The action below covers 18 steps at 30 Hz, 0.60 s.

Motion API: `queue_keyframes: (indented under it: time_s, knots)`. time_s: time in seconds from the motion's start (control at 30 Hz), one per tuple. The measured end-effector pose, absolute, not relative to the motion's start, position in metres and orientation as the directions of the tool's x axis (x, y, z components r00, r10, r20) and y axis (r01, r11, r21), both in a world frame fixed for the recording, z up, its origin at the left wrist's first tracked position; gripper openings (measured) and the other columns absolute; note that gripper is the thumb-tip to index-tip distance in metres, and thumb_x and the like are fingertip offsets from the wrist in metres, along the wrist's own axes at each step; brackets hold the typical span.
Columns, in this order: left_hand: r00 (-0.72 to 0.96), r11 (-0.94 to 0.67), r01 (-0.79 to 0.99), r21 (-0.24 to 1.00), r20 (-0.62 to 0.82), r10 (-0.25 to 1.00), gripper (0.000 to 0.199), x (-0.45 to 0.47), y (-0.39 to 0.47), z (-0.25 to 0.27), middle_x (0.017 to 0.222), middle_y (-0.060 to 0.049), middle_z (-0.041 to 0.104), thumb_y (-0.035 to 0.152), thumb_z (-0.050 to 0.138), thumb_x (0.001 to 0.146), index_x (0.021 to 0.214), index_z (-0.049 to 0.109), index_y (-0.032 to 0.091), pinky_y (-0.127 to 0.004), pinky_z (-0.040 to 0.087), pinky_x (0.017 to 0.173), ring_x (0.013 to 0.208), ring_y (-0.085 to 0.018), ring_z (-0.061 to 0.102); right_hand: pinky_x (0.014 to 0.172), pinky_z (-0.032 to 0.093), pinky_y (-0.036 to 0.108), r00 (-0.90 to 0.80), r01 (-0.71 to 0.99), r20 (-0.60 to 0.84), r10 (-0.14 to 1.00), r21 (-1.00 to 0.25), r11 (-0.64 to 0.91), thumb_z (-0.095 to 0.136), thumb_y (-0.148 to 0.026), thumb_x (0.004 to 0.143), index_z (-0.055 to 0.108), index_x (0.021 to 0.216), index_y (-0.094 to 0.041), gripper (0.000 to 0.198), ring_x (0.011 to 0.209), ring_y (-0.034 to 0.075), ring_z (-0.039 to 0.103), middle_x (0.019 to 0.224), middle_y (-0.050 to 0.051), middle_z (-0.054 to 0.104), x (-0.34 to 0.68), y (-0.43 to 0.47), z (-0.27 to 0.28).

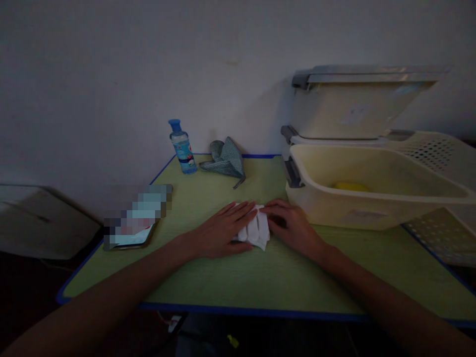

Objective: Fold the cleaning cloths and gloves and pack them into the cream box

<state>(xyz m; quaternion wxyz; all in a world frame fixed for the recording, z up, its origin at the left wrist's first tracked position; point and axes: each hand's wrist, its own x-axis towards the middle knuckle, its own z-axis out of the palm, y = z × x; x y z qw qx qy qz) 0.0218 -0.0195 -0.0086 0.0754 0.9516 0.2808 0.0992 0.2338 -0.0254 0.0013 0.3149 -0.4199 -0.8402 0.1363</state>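
On the green tabletop lies a white cloth glove [253, 229], folded small, with rounded finger-like lobes toward me. My left hand [223, 230] rests flat across its left part, fingers stretched out and thumb apart, covering much of it. From the other side my right hand [292, 223] has its fingers bent and its fingertips at the glove's upper right edge, seemingly pinching it. The exact grip of the right fingertips is partly hidden.
A blue bottle [183, 148] and a crumpled grey cloth [225, 161] stand near the wall. At left lies a phone [136, 238], its screen blurred. Cream storage bins [334, 210] are at right, one holding something yellow [351, 187]. The table has a blue edge [260, 311].
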Motion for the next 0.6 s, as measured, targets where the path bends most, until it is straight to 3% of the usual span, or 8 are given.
queue_keyframes:
  time_s: [0.2,0.37,0.6]
  knots:
    - [0.844,-0.842,0.488,0.229,0.123,0.523,0.077,0.017,-0.017,-0.008,0.148,-0.013,0.015,0.051,0.046,0.082,0.141,0.011,0.015,-0.041,0.01,0.111,0.136,-0.022,0.012,0.071,0.051,0.03,-0.587,0.592,0.478,0.654,-0.298,0.749,0.053,-0.009,0.076,0.065,0.09,-0.012,0.019,0.078,0.015,0.061,0.101,0.012,0.057,0.241,-0.03,0.001]
    - [0.878,-0.862,0.433,0.264,0.093,0.47,0.083,0.009,-0.014,-0.003,0.148,-0.014,0.011,0.049,0.051,0.08,0.141,0.008,0.014,-0.043,0.01,0.111,0.137,-0.024,0.008,0.074,0.05,0.035,-0.749,0.535,0.401,0.528,-0.105,0.838,0.048,-0.01,0.078,0.062,0.097,-0.014,0.024,0.087,0.02,0.059,0.103,0.011,0.059,0.248,-0.037,0.01]
    - [0.872,-0.859,0.45,0.244,0.09,0.482,0.078,0.001,-0.011,-0.004,0.147,-0.015,0.012,0.051,0.043,0.084,0.141,0.007,0.012,-0.042,0.01,0.111,0.137,-0.024,0.008,0.072,0.049,0.029,-0.796,0.434,0.418,0.437,-0.108,0.894,0.042,-0.016,0.087,0.062,0.092,-0.015,0.021,0.081,0.015,0.057,0.093,0.009,0.06,0.248,-0.039,0.01]
